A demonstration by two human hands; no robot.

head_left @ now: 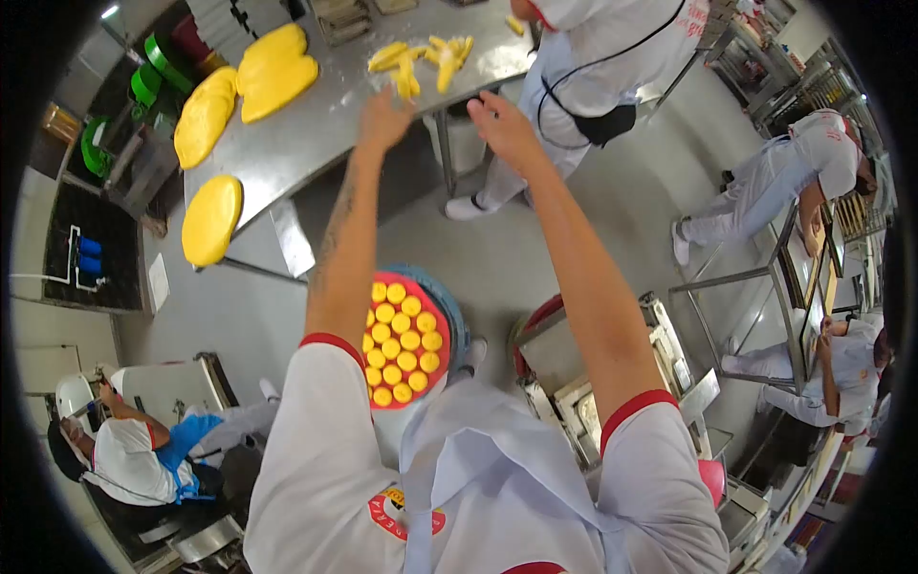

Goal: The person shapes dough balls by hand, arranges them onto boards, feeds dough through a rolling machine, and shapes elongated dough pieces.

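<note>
My left hand (385, 120) reaches to the near edge of the steel table (335, 120), fingers stretched toward a pile of yellow dough strips (390, 57). Its fingertips are slightly blurred, and I cannot tell whether they touch the strips. To the right, my right hand (507, 132) hovers off the table edge, thumb and forefinger apart, with nothing visible in it. A second cluster of dough strips (448, 61) lies beside the first, dusted with flour. Below my left forearm, a red tray (442, 311) bears several round yellow dough pieces, partly hidden by my arm.
Large yellow dough slabs (277, 72) lie at the table's left end. The red tray rests on a blue tub (459, 325). A co-worker (583, 86) stands at the table's right. Metal equipment (583, 411) is near my right side. Other people work left and right.
</note>
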